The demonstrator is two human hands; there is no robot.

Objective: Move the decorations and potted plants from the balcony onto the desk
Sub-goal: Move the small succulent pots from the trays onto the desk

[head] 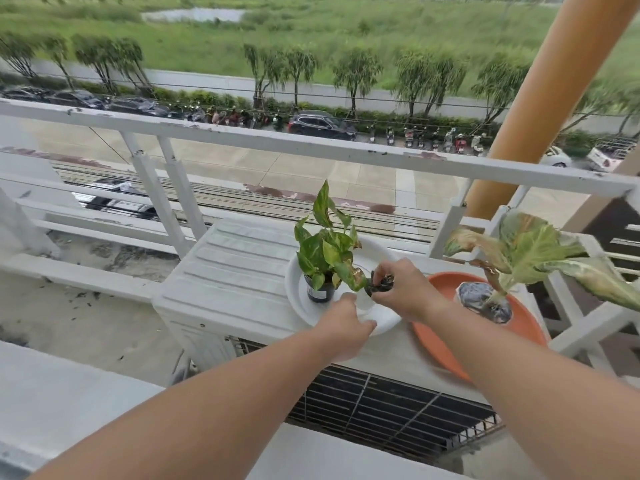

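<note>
A small green plant in a black pot (320, 289) stands on a white saucer (377, 258) on top of an outdoor air conditioner unit (235, 271). My left hand (343, 322) grips the saucer's near rim. Above the saucer, beside the pot, my right hand (403, 289) pinches a small dark object (381, 284); I cannot make out what it is. To the right, a bigger plant with pale, browning leaves (533, 251) sits in a wrapped pot (481, 299) on an orange saucer (446, 337).
A white balcony railing (311, 143) runs behind the unit, with a street and parked vehicles far below. An orange pipe (540, 95) rises at the right. A dark metal grille (391, 407) lies below the unit's near edge, and a white ledge (62, 396) is at lower left.
</note>
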